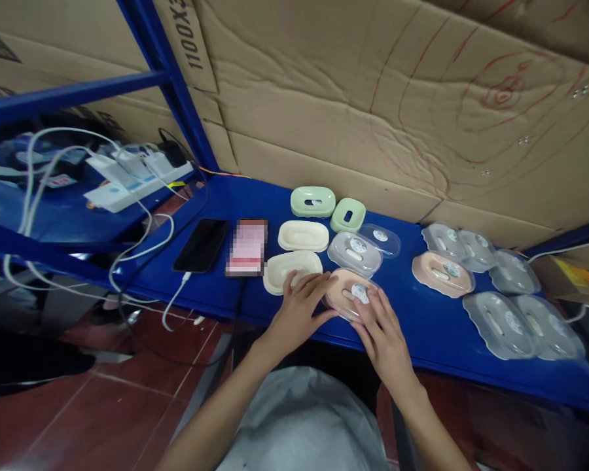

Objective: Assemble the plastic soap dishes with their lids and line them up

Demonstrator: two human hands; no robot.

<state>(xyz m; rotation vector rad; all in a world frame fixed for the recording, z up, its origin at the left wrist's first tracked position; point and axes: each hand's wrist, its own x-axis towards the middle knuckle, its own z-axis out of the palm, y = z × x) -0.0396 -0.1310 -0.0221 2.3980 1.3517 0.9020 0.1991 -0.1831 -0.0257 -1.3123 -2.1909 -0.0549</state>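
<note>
A pink oval dish [341, 296] with a round sticker lies near the front edge of the blue table. My right hand [380, 324] rests on its right side, fingers stretched over the sticker. At the dish's left side is my left hand [302, 304], fingers spread, fingertips near the rim and beside a cream dish [275, 271]. Another cream dish [303, 235] sits behind that one. Just behind the pink dish are a grey dish under a clear cover [348, 254] and a loose clear cover [387, 243]. Two green dishes [313, 201] stand farther back.
Grey dishes [505, 327] and another pink dish [442, 278] are on the right side of the blue table [412, 340]. To the left lie a black phone [201, 245], a lit phone [247, 248], cables and a power strip [137, 186]. Cardboard [324, 98] rises behind.
</note>
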